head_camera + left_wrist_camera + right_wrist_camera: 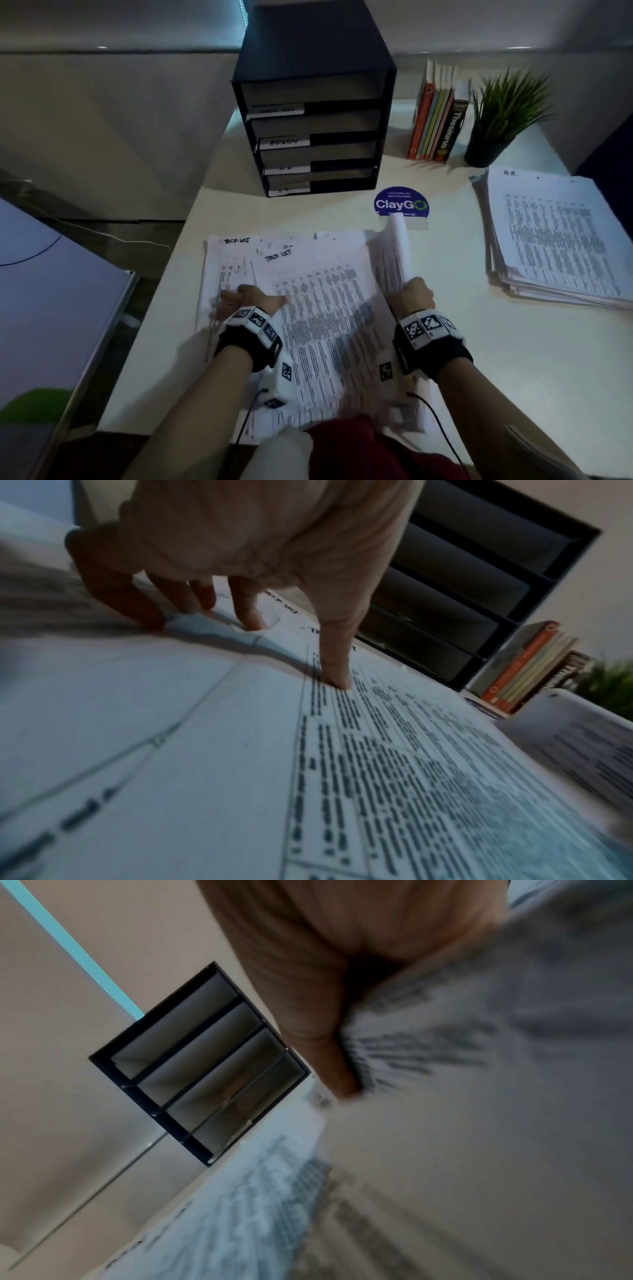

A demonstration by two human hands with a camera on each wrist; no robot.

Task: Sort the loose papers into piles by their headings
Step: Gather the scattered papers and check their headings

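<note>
A spread of printed sheets headed "TASK LIST" lies on the white desk in front of me. My left hand presses down on these papers with spread fingertips. My right hand grips the right edge of a sheet that curls upward off the spread; in the right wrist view the thumb pinches this sheet. A separate thick pile headed "H.R." sits at the right of the desk.
A black four-slot letter tray with labelled slots stands at the back. Upright books and a potted plant sit behind the H.R. pile. A blue ClayGo sticker is on the desk. A lower surface lies left.
</note>
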